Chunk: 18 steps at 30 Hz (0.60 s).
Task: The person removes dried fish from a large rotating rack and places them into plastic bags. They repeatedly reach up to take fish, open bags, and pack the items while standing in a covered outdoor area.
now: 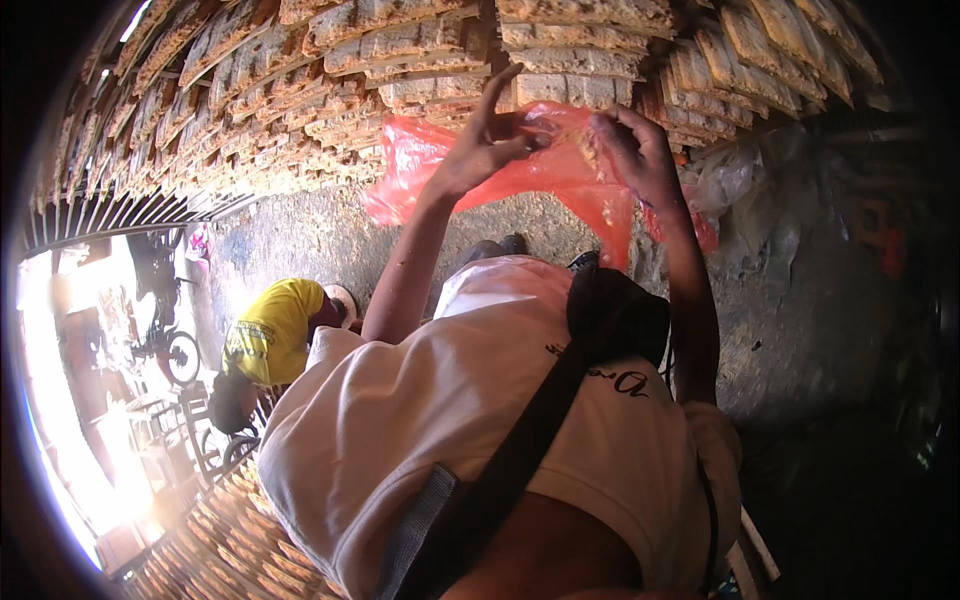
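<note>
A thin translucent red plastic bag [555, 161] is spread between my hands, with yellowish crumbs stuck to its side. My left hand [491, 142] holds it at the left with the thumb and bent fingers, one finger pointing up and away. My right hand [634, 146] grips the bag's upper right edge with curled fingers. Part of the bag hangs down below my right hand, in front of my body. Just beyond both hands stand rows of pale, rough-surfaced slabs [574, 90] on slatted racks.
At the left, a person in a yellow shirt [274, 330] bends down. Motorcycles [180, 356] stand near the bright opening. Crumpled clear plastic [739, 176] hangs or lies at the right. More slabs [247, 532] are at the lower left. The floor [300, 232] looks rough and speckled.
</note>
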Motion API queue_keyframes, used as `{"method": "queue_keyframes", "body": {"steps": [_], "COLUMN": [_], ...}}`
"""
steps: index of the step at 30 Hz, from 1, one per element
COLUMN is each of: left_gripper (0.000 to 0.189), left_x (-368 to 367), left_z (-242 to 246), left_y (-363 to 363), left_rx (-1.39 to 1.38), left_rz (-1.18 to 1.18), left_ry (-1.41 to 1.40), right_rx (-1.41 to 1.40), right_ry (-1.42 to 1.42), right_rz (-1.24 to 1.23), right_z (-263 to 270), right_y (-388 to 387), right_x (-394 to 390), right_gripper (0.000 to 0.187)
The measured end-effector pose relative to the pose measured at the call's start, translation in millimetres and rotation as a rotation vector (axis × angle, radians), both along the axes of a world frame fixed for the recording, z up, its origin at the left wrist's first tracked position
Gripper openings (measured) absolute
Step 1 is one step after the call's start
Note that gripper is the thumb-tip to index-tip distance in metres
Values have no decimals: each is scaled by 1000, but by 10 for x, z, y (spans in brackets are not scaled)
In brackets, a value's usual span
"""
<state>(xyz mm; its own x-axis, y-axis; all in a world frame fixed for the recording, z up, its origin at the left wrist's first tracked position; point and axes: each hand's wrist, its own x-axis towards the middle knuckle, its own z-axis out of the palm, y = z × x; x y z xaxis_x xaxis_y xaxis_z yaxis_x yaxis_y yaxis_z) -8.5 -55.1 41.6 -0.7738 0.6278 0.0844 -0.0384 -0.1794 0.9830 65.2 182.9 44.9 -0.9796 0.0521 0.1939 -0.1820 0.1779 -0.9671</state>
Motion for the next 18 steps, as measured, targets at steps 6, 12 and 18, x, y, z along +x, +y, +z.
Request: {"method": "queue_keyframes", "body": {"steps": [6,12,18], "left_gripper": [82,81,44], "left_x": [285,531,693], "left_z": [-18,-27,-185], "left_y": [659,717,1563], "left_rx": [-97,-143,-304], "left_rz": [-91,-234,-165], "left_ry": [-49,-147,20], "right_rx": [286,109,214], "right_ry": [79,93,80], "right_rz": [17,-104,32], "right_z": [100,226,86], "right_y": [594,1316,1523], "right_x": [161,425,574], "right_gripper": [29,24,26]}}
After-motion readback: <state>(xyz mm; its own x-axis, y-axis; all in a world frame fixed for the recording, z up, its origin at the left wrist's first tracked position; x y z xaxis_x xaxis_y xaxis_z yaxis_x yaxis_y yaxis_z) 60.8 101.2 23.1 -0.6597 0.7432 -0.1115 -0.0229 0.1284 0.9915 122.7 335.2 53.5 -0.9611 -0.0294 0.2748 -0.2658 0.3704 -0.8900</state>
